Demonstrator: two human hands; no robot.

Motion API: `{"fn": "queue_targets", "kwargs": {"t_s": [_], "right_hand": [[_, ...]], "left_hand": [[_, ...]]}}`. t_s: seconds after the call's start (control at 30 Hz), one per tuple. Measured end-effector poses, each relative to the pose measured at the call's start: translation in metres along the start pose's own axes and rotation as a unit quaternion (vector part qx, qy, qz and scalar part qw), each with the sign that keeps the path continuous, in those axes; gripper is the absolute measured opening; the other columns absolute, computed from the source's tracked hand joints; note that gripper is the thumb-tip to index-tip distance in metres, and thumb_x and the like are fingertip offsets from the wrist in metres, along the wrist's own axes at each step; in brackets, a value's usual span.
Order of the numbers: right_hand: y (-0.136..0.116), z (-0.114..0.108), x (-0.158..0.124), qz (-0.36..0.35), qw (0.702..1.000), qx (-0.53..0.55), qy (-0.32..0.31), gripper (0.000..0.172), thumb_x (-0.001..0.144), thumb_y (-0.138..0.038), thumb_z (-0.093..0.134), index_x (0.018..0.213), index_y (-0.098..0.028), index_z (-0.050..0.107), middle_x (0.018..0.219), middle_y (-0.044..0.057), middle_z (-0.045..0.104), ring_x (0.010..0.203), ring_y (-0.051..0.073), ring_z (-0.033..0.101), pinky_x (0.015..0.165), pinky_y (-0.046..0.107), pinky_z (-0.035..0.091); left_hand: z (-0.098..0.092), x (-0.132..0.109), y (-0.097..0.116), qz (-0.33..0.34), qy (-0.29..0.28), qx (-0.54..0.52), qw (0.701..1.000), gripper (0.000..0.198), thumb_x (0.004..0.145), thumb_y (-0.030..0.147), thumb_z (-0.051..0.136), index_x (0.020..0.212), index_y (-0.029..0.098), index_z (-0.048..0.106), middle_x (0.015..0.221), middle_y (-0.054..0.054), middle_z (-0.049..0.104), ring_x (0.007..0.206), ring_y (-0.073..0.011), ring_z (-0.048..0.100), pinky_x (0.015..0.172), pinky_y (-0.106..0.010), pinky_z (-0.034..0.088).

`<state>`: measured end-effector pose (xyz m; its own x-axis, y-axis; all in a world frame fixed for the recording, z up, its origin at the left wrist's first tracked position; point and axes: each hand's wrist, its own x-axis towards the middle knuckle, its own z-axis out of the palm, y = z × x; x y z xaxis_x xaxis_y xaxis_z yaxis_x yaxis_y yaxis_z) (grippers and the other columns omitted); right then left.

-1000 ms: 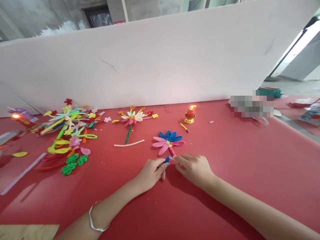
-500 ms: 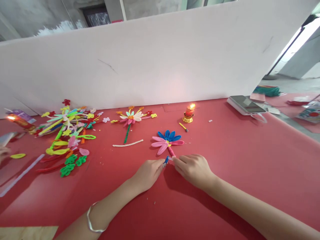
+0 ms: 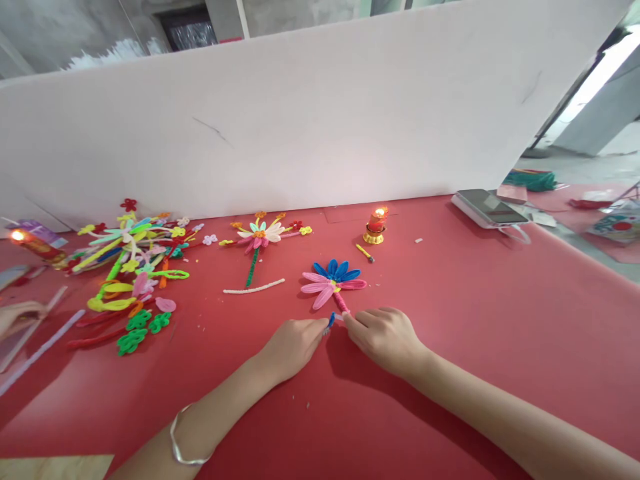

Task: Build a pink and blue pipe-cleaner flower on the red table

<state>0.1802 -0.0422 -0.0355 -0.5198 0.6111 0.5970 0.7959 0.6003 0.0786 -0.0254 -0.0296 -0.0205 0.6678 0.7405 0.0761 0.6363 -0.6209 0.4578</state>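
Observation:
A pipe-cleaner flower with blue and pink petals lies on the red table, its pink stem pointing toward me. My left hand pinches a short blue piece at the stem's lower end, a silver bangle on its wrist. My right hand meets it from the right, fingers closed on the pink stem end. Both hands rest on the table, fingertips almost touching.
A lit candle in a gold holder stands behind the flower, a small yellow stick beside it. A finished flower and white pipe cleaner lie left; a colourful pile further left. Another person's hand at left edge. Phone at right.
My hands have stayed on the stem end, barely shifting. The other person's hand has come into view at the left edge. The view has drifted slightly.

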Motion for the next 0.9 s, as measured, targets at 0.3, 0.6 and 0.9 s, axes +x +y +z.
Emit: {"fn": "queue_targets", "kwargs": {"t_s": [0.3,0.6,0.9], "right_hand": [[0.017,0.011,0.000,0.098,0.994,0.051,-0.007,0.029,0.081,-0.018,0.043,0.054,-0.017,0.055,0.046,-0.001,0.051,0.041,0.006,0.032,0.046,0.024,0.014],[0.025,0.010,0.003,0.223,0.951,0.193,-0.090,0.025,0.082,-0.032,0.044,0.078,-0.020,0.066,0.060,0.001,0.063,0.047,0.010,0.048,0.050,0.021,0.027],[0.030,0.009,0.008,0.294,0.919,0.247,-0.090,0.038,0.092,-0.041,0.024,0.077,-0.021,0.054,0.050,-0.003,0.050,0.043,0.013,0.045,0.046,0.023,0.026]], "left_hand": [[-0.005,0.001,0.012,-0.076,-0.011,-0.242,0.967,0.030,0.092,0.031,0.033,0.073,0.016,0.051,0.053,0.004,0.046,0.048,-0.0079,0.042,0.052,-0.020,0.032],[-0.003,0.004,0.006,-0.164,-0.017,-0.386,0.908,0.033,0.088,0.045,0.039,0.089,0.015,0.054,0.051,0.006,0.044,0.041,-0.0056,0.035,0.042,-0.017,0.028],[-0.003,0.005,-0.004,-0.152,0.021,-0.373,0.915,0.034,0.091,0.045,0.031,0.094,0.016,0.048,0.062,0.004,0.051,0.040,-0.0053,0.039,0.041,-0.019,0.030]]}}
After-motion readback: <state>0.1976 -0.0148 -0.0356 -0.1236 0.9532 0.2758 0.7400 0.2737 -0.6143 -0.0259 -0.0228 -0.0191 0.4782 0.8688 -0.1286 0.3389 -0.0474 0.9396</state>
